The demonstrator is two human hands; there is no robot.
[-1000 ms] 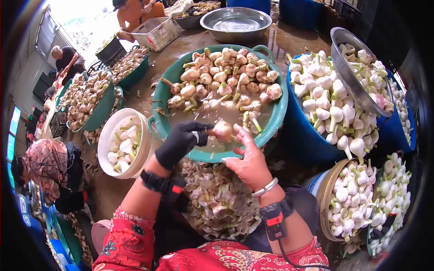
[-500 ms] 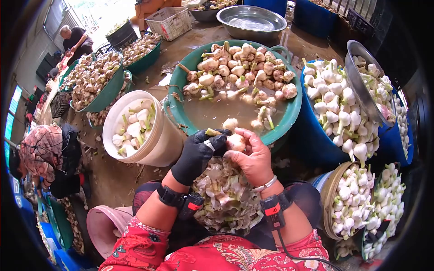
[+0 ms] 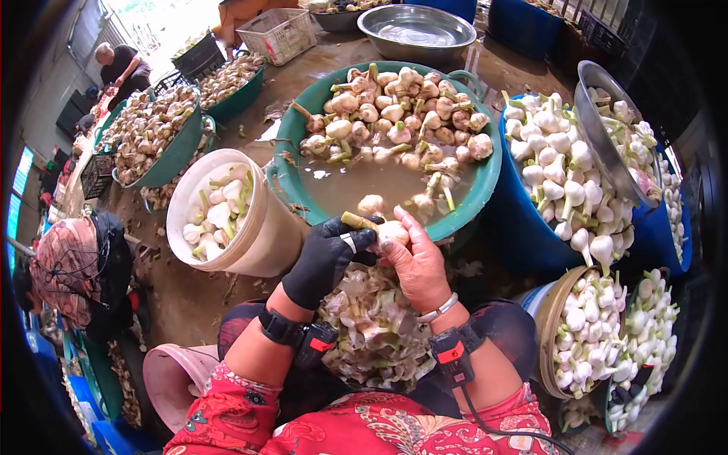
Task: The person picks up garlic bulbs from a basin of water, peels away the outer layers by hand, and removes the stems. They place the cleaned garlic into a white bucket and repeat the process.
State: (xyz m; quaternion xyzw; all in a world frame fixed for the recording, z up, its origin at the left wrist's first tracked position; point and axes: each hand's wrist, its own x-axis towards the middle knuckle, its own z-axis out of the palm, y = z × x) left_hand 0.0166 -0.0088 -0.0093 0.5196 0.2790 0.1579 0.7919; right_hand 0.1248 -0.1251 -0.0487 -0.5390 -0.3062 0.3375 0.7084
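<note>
Between my two hands is one garlic bulb [image 3: 392, 232], its cut stem pointing left. My left hand [image 3: 334, 246], in a black glove with a pale ring, is closed round the stem side. The bare fingers and thumb of my right hand [image 3: 418, 262] press on the bulb's other side. Just beyond is a green basin [image 3: 485, 189] of murky water, with unpeeled garlic [image 3: 402, 114] heaped at its far side and a loose bulb [image 3: 371, 205] near its front edge. Below my hands lies a pile of garlic skins [image 3: 379, 326].
A white bucket [image 3: 262, 227] of peeled garlic leans on the left. To the right stand a blue tub [image 3: 523, 220] of white bulbs, a metal bowl [image 3: 607, 144] and another bucket [image 3: 546, 326]. A pink bucket [image 3: 171, 379] lies lower left. Two people [image 3: 68, 258] work at left.
The garlic bulb has turned slightly in my fingers and looks whiter, and my right thumb has shifted across it. The whole view has moved a little.
</note>
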